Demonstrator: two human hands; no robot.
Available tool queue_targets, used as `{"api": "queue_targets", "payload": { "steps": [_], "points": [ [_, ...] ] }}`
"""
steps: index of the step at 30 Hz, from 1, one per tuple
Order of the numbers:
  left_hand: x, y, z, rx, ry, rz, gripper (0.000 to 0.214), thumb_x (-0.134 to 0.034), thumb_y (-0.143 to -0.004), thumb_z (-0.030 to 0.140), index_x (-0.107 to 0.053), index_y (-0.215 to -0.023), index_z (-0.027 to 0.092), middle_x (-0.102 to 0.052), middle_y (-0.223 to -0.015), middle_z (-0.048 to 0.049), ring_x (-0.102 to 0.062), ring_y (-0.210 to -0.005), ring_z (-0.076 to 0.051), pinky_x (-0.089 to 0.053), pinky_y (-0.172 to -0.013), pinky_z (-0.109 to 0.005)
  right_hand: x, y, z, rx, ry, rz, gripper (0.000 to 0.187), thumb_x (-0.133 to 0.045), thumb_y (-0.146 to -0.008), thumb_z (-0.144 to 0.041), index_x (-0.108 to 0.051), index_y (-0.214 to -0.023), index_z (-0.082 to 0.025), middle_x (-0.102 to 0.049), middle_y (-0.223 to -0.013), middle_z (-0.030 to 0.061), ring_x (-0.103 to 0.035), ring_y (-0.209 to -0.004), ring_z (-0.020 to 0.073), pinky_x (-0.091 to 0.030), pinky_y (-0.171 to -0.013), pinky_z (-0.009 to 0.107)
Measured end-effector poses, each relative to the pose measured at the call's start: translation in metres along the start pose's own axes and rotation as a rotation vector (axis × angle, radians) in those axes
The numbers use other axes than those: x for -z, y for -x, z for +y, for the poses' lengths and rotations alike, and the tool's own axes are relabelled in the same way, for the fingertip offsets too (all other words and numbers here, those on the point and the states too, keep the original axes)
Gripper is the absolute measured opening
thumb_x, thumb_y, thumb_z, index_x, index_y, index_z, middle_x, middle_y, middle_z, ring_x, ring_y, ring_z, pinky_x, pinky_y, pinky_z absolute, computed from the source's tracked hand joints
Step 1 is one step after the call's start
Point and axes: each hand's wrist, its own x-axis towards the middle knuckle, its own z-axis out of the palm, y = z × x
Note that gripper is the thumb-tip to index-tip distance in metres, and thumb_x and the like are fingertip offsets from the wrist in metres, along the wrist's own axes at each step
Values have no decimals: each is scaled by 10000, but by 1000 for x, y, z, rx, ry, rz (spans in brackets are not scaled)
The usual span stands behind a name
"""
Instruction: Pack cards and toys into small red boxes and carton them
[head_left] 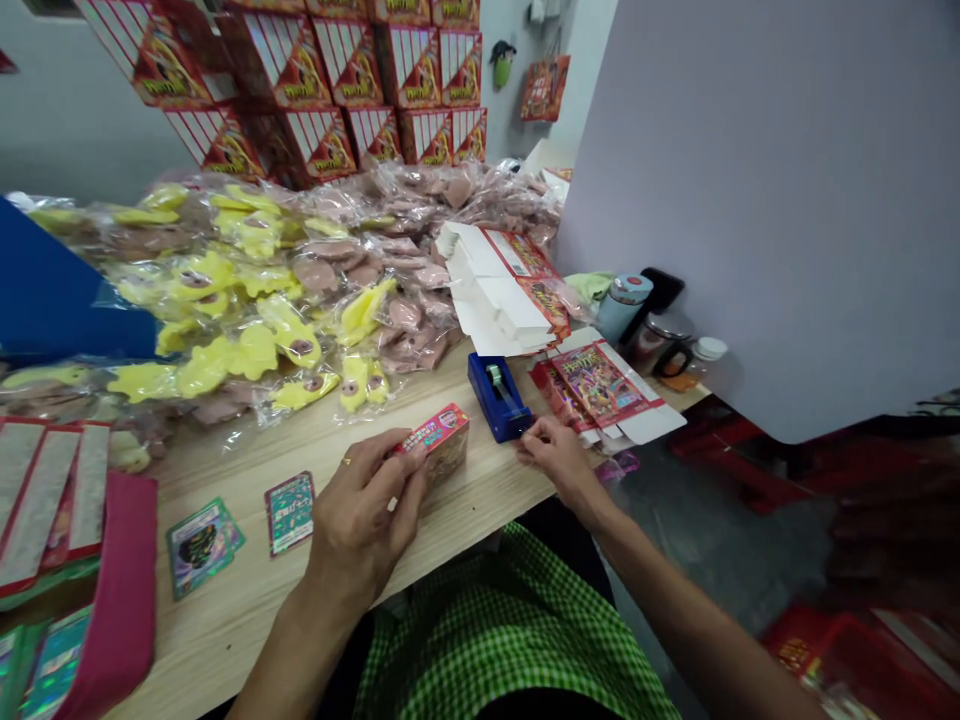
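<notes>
My left hand [358, 505] grips a small red box [448, 452]. My right hand [559, 455] is at the near end of the blue tape dispenser [491, 408]; I cannot tell its grip.

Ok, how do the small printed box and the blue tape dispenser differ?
The printed box has a red top with lettering; the tape dispenser is plain blue. The left hand grips the box, while the right hand is at the dispenser's near end. Both are longer than wide.
</notes>
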Motion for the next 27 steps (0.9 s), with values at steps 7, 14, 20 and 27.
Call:
{"api": "queue_targets", "payload": {
  "steps": [7, 14, 20, 27],
  "points": [
    [1, -2, 1, 8, 66, -15, 100, -676, -921, 128, -677, -1004, 185, -777, -1045, -87, -762, -903, -194, -644, -761, -316, 14, 35, -58, 261, -182, -151, 127, -546, -957, -258, -668, -947, -223, -662, -716, -2, -612, -614, 163, -484, -582, 294],
    [-2, 2, -2, 48, 57, 18, 221, -657, -931, 148, -610, -1144, 185, -764, -1016, -71, -742, -852, -167, -616, -738, -271, -20, 35, -110, 116, -645, -488, 640, -577, -906, -261, -432, -1522, -164, -642, -622, -58, -542, -508, 130, -468, -506, 264],
    [-2, 4, -3, 43, 89, 9, 345, -660, -929, 130, -571, -1258, 185, -734, -1058, -70, -720, -929, -173, -609, -811, -282, -39, 24, -111, -43, -662, -538, 845, -605, -823, -320, -290, -1552, -28, -647, -558, -56, -546, -423, 129, -411, -408, 218],
    [5, -5, -6, 75, 228, -132, 249, -615, -946, 91, -673, -1176, 167, -684, -1063, -93, -668, -965, -172, -581, -805, -293, -44, 31, -103, -67, -735, -496, 934, -642, -844, -294, -153, -1612, -83, -651, -585, -59, -555, -457, 132, -422, -440, 219]
  ]
}}
